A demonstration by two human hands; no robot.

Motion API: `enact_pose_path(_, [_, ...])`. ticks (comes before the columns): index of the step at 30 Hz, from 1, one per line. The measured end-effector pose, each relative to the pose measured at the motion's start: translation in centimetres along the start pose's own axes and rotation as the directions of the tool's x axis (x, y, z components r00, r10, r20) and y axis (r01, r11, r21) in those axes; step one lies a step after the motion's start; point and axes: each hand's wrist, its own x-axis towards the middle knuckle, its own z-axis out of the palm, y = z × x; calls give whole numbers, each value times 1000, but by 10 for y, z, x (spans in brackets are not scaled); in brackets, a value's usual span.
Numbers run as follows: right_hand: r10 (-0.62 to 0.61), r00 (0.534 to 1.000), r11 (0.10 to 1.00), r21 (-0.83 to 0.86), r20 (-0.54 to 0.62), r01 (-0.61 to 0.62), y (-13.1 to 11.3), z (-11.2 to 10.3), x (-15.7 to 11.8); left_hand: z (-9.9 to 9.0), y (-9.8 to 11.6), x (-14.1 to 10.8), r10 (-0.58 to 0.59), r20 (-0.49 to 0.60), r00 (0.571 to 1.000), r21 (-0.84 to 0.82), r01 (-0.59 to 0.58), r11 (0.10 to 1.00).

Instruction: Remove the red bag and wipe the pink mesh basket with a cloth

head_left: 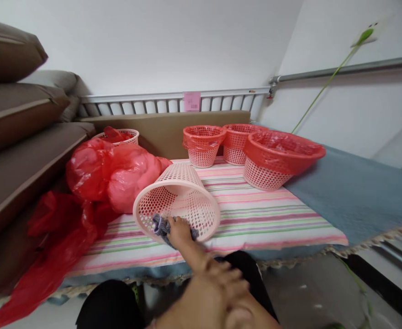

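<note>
My right hand point(179, 232) reaches into the mouth of a pink perforated basket point(177, 183) lying on its side, its opening facing me. Its fingers are closed around a grey-blue cloth point(161, 226) with a light purple edge, against the basket's lower inner side. My left hand point(218, 288), somewhat blurred, lies across my right forearm with its fingers wrapped over it. Beside the basket on the left sits a knotted red plastic bag point(94, 169) with pink contents showing through. The basket rests on a striped cloth point(256, 228).
Three pink baskets lined with red bags, one of them in front point(269, 176), stand upright at the back right. Another basket point(135, 136) is behind the red bag. Brown cushions point(23, 155) are stacked at the left. A radiator point(135, 106) runs along the wall.
</note>
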Motion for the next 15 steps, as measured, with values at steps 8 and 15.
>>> enact_pose_path(8, [-11, 1000, 999, 50, -2, 11, 6, 7, 8, -138, -123, -60, -326, -917, 229, -226, 374, 899])
enact_pose_path(15, [48, 998, 998, 31, 42, -49, 2, 11, 9, -136, -209, -33, -650, -493, 578, -630, 278, 725])
